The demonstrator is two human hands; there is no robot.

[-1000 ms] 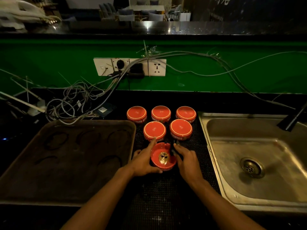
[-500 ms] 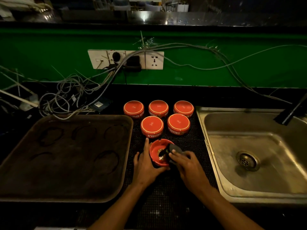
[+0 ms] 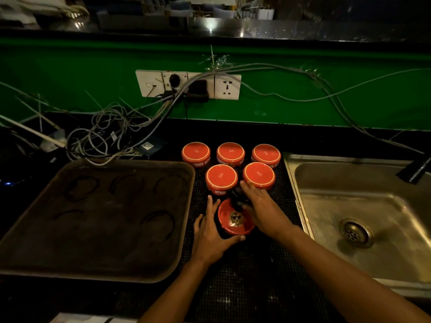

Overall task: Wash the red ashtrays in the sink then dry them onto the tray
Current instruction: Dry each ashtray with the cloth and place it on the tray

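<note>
Head view: our left hand [image 3: 210,238] cups the upright red ashtray [image 3: 235,220] on the counter mat [image 3: 245,287], fingers relaxed along its side. Our right hand [image 3: 261,206] reaches over its rim, fingers straight, a dark object beneath. It looks ceramic: heavy, slippery when wet, chippable; hold the outer wall.

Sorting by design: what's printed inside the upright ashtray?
A gold lion face on red, inside the upright ashtray, head view.
</note>
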